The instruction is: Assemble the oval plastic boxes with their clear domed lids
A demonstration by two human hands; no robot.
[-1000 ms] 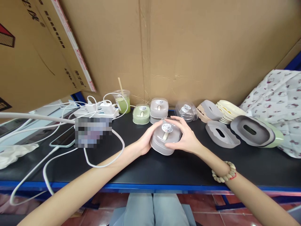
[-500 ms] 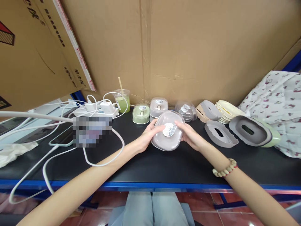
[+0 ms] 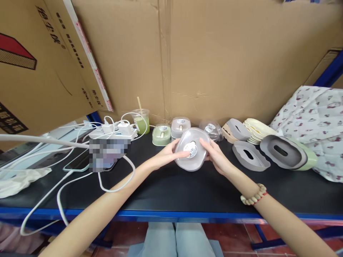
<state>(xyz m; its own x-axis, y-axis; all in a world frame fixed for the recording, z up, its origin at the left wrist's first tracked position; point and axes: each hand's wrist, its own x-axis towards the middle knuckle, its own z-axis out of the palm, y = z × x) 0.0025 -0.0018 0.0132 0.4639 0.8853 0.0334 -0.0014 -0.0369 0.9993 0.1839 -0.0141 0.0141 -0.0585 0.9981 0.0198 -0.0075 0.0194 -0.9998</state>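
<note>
Two hands, one on either side, grasped one clear-covered grey container (image 3: 191,162) in front of the person, near the middle of the worktop (image 3: 171,196). It was tilted so that its cover faced the person; whether its lower edge touched the surface could not be told. One round label (image 3: 193,151) showed on the cover. The left hand (image 3: 169,154) gripped from the left, its thumb lying across the label; the right hand (image 3: 214,154) gripped from the right, its thumb on the upper part of the cover and its other fingers mostly hidden. One beaded bracelet (image 3: 253,196) circled the right wrist.

Behind the held piece stood one green container (image 3: 161,136) and, just beside it, at least one grey container (image 3: 180,125), partly hidden. Right of these sat some clear lids (image 3: 217,134), too overlapped to count.

Further right lay one beige piece (image 3: 227,134) with one grey piece (image 3: 239,129) leaning over it, then a stack of several cream pieces (image 3: 258,129). Nearer the person were one slotted grey tray (image 3: 249,162) by itself and one nested set (image 3: 291,159), grey in front and green behind.

On the left were one cup (image 3: 142,125) of green drink with one straw (image 3: 139,103), one power strip (image 3: 115,135) with two white plugs (image 3: 124,128), several white cables (image 3: 131,167) and one crumpled tissue (image 3: 24,180).
</note>
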